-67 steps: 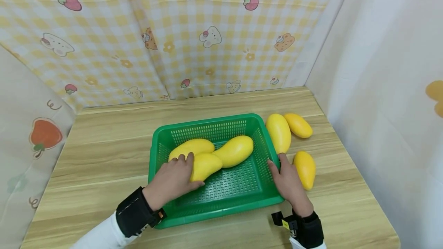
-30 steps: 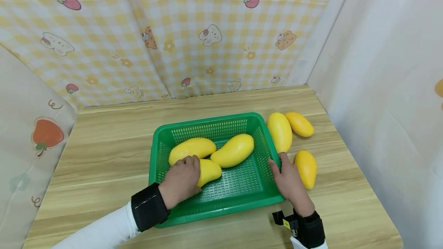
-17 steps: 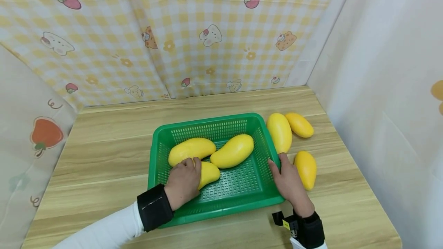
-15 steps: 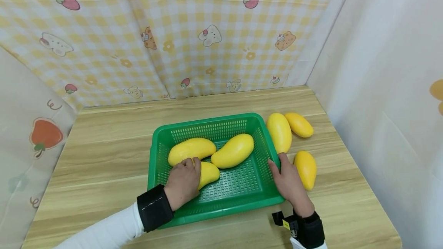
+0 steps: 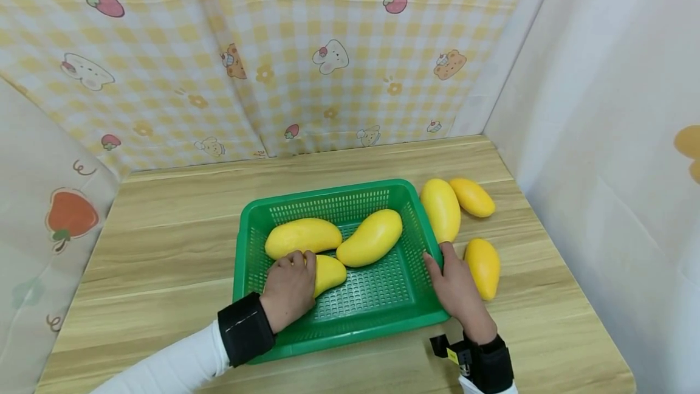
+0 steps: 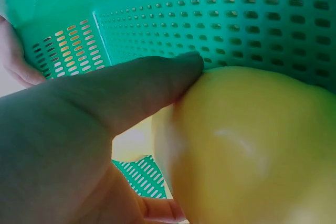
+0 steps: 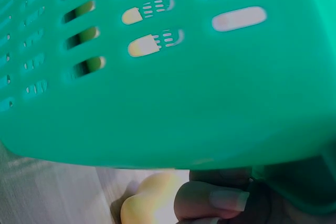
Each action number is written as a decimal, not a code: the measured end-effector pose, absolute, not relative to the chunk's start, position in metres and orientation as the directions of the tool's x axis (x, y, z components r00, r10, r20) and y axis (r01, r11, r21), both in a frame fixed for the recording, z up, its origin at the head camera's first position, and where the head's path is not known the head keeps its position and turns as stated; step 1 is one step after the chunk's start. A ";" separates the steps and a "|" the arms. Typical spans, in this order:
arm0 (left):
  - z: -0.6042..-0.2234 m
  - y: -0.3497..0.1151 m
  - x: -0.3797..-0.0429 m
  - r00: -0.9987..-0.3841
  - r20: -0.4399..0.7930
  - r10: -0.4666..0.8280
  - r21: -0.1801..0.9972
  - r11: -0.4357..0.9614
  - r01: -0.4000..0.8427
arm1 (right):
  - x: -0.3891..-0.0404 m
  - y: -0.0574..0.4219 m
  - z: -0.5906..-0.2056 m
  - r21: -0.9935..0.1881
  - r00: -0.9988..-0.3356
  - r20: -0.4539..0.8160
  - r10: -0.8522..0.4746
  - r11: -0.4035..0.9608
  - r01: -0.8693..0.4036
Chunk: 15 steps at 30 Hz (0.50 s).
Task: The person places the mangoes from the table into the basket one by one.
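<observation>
A green plastic basket (image 5: 355,334) with slotted walls stands on the wooden table. Inside it, my left hand (image 5: 290,290) grips a yellow mango (image 5: 331,273) at the front left; the hand covers much of the fruit. The left wrist view shows the thumb laid along that mango (image 6: 257,140). Two more mangoes lie behind it, one at the back left (image 5: 302,238) and a second, slanted mango (image 5: 372,239) to the right. With curled fingers (image 7: 210,203), my right hand (image 5: 459,293) holds the basket's right rim.
Outside the basket on the right, a large mango (image 5: 440,210) lies against the wall, with a smaller mango (image 5: 473,197) beside it. Another mango (image 5: 482,269) rests just right of my right hand. A checked curtain (image 5: 328,102) hangs behind the table (image 5: 180,211).
My left hand has curled further over the front mango, which shifted slightly toward me, apart from the back-left one. The slanted mango has edged right. My right hand stays on the rim.
</observation>
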<state>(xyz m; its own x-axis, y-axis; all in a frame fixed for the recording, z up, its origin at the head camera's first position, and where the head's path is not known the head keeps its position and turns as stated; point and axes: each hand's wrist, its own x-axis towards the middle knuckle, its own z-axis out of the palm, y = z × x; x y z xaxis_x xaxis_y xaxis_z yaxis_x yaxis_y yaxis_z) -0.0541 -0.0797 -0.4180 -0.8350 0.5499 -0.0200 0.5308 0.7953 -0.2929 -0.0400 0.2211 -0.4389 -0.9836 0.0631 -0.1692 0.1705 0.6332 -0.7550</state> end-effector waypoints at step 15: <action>-0.417 -0.080 -0.061 -0.846 -0.099 0.524 -0.161 0.831 0.533 | -0.037 0.221 -0.441 -0.754 -0.987 -0.146 0.063 0.639 0.152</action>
